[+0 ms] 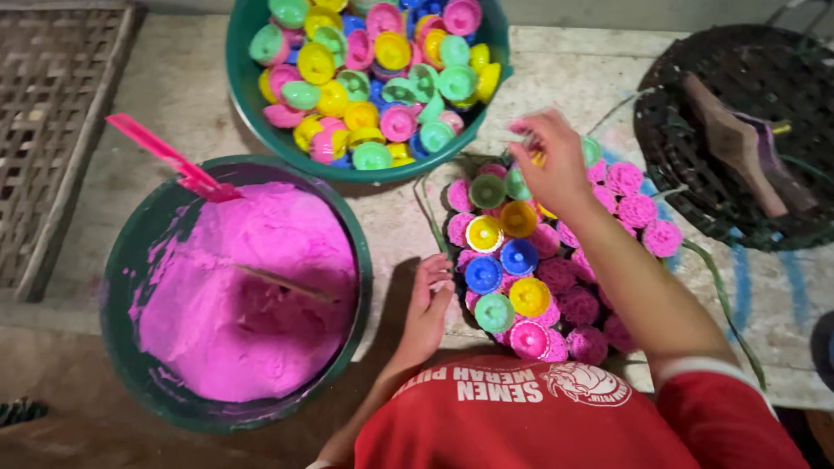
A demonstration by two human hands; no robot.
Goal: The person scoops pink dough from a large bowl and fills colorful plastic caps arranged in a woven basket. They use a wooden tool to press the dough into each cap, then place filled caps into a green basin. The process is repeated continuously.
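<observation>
Right now my right hand [556,161] is pinching a small yellow mould [539,158] above the tray of pink cakes [638,211], while my left hand [430,295], fingers loosely curled and holding nothing, is resting at that tray's near-left edge.

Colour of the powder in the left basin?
Bright pink powder; clearest in the head view.

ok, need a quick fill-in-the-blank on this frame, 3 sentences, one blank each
1. The big basin at left holds ____ powder.
2. The right hand hovers over a round tray of moulded pink cakes and small plastic moulds; the left hand touches the tray's ____ edge.
3. The top basin is filled with colourful plastic ____.

Missing: pink; left; moulds
</observation>
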